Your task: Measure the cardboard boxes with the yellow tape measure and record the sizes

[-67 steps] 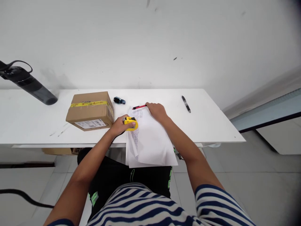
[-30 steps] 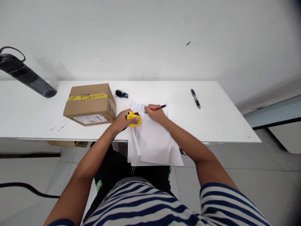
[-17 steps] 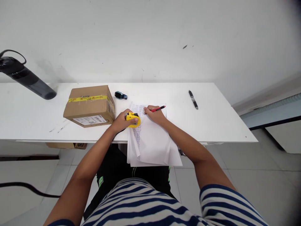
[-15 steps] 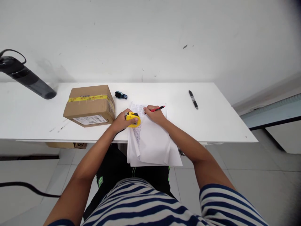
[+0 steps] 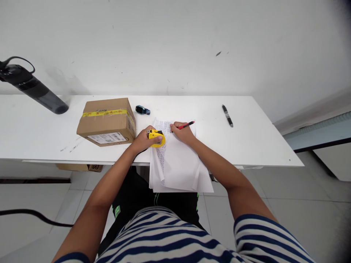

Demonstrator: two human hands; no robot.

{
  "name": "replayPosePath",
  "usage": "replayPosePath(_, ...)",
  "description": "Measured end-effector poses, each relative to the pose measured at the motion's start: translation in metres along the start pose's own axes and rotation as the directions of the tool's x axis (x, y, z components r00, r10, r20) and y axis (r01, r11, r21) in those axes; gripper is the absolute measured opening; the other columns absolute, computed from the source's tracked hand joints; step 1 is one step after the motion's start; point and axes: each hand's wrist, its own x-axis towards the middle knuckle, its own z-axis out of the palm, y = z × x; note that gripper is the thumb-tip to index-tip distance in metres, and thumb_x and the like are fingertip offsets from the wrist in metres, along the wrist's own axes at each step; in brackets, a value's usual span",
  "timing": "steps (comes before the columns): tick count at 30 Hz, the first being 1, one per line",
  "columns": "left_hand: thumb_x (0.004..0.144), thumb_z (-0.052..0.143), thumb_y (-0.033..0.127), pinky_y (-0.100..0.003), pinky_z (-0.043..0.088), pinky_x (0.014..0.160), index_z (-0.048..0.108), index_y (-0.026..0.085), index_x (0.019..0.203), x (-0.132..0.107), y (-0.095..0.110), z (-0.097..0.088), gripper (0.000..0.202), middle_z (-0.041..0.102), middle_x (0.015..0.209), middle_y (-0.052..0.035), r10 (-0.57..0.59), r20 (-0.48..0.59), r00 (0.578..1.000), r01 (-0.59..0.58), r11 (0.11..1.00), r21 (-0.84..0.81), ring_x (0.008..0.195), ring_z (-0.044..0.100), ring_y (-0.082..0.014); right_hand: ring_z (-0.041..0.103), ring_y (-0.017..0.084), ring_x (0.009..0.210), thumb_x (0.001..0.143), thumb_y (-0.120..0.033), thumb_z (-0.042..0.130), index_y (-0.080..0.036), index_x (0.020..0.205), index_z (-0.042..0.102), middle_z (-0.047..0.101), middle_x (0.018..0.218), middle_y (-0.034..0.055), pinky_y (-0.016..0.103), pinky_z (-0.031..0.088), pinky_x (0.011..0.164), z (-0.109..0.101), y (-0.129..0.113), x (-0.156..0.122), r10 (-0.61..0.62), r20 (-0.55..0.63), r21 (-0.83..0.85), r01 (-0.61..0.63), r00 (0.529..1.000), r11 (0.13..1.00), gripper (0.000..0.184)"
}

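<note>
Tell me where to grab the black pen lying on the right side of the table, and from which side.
Take the black pen at mid-barrel, pinching across its width from above. It lies flat on the white table, alone, pointing away from the person, so both long sides are free. The right hand is nearer, but it holds the red pen; the left hand holds the yellow tape measure.
</note>
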Motion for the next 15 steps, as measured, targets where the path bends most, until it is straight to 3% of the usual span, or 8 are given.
replayPosePath(4,0.07,0.078,0.056,-0.023,0.039,0.057,0.051,0.021,0.093,-0.0003,0.0013,0.0004,0.051,0.053,0.073,0.0049,0.001,-0.004,1.0,-0.001,1.0,0.005,0.063,0.05,-0.0109,0.053,0.015,0.065,0.085,-0.046,0.053,-0.022,0.057,0.05,0.062,0.064,0.0007,0.03,0.042,0.066,-0.0008,-0.0005,0.0006,0.0,0.042,0.0,0.0,0.999,1.0,0.037)
replayPosePath(12,0.069,0.078,0.057,-0.023,0.04,0.057,0.05,0.021,0.092,-0.0008,0.0028,0.0014,0.051,0.054,0.074,0.0047,-0.006,-0.008,1.0,0.006,1.0,-0.001,0.063,0.051,-0.0109,0.039,0.012,0.056,0.085,-0.042,0.054,-0.024,0.053,0.031,0.044,0.055,-0.0029,0.029,0.033,0.058,-0.0001,0.0022,-0.0002,-0.009,-0.044,0.038,0.01,0.999,0.999,0.043)
replayPosePath(15,0.069,0.078,0.056,-0.023,0.04,0.057,0.05,0.021,0.092,-0.0005,0.0031,0.0017,0.051,0.054,0.074,0.0047,-0.005,-0.006,1.0,0.005,1.0,0.001,0.063,0.05,-0.0107,0.037,0.012,0.056,0.084,-0.041,0.055,-0.024,0.053,0.03,0.042,0.055,-0.0032,0.03,0.031,0.057,-0.0003,0.0019,-0.0001,-0.009,-0.022,0.029,0.01,1.0,1.0,0.043)
